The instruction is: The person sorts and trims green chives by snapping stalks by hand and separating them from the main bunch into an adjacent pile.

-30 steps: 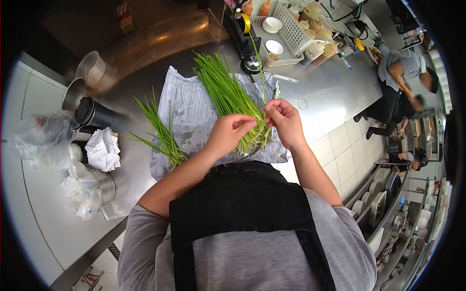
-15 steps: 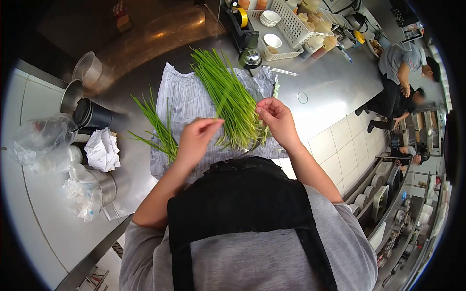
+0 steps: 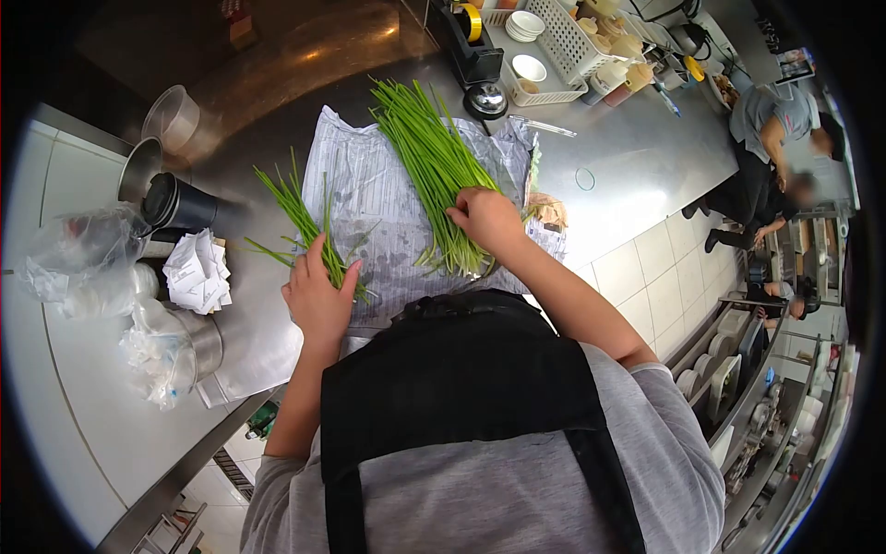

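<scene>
A large bunch of long green chives (image 3: pixel 429 152) with pale ends lies on crumpled, damp printed paper (image 3: pixel 346 157) on the steel counter. My right hand (image 3: pixel 489 220) is over the bunch's lower right side, its fingers curled in a pinch among the stalks; the fingertips are partly hidden. A smaller pile of chives (image 3: pixel 300 210) lies at the paper's left edge. My left hand (image 3: pixel 318 291) is at the lower end of that pile, thumb and fingers spread apart, with some stalks beneath and beside it.
Behind the bunch stand a tape dispenser (image 3: pixel 471 55), a call bell (image 3: pixel 485 100) and a white basket (image 3: pixel 554 92) with small bowls. A pen (image 3: pixel 544 126) and a rubber band (image 3: pixel 585 178) lie right. Paper slips (image 3: pixel 197 272) and a dark cup (image 3: pixel 175 203) are left. Two people (image 3: pixel 771 138) stand beyond.
My left hand has moved left and down from the middle to the small pile, its fingers opening. My right hand has moved left onto the large bunch.
</scene>
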Demonstrator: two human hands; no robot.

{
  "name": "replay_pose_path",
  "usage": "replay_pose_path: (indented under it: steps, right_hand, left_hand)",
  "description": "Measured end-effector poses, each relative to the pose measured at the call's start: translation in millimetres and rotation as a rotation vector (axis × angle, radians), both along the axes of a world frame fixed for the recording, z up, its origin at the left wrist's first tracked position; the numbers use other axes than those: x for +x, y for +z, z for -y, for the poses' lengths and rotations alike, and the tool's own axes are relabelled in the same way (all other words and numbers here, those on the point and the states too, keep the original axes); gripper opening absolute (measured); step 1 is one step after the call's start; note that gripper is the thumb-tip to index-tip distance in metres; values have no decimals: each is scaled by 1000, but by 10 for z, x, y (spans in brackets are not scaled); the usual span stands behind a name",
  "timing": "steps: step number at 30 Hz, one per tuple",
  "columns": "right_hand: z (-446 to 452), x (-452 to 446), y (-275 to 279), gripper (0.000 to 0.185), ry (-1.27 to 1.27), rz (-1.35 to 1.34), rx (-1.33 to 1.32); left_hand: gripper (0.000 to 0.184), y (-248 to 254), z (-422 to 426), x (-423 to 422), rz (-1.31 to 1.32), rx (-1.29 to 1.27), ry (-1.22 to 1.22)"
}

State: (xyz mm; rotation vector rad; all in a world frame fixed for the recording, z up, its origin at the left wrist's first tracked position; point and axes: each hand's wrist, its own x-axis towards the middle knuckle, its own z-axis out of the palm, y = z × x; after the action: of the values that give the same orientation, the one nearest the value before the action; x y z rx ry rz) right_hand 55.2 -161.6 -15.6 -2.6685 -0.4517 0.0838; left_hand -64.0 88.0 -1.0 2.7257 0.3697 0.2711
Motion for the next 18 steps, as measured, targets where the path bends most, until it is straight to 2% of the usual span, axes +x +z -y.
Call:
replay_pose_path:
  steps: [1,5,7,8,10,14,16,18]
  right_hand:
    - [18,31,-4,22,-2,-2,1]
    - [99,70,225,22,-77,-177,267]
    - [144,68,353,24,-105,-220,346]
    - [168,66,397,24,-121,-258,380]
    - [196,57,479,24,-144,-290,413]
    - [222,-16,562,19,-111,-325,472]
    - [244,-24,587,18,-112,-342,512]
    - [267,-27,600,16,-138,-297,551]
  left_hand:
    - [55,14,-4,15,164,184,-59]
    - [43,207,158,210,334,203,-181]
    - [31,91,273,359,329,-328,-371]
    - [31,60,365,420,330,-331,-371]
    - [22,23,611,544,-69,-974,-393]
    - [20,-43,1032,743,-83,-1052,-484]
    - [19,-92,1122,833,-202,-1203,-560]
    - [20,-107,1140,858,-236,-1226,-537]
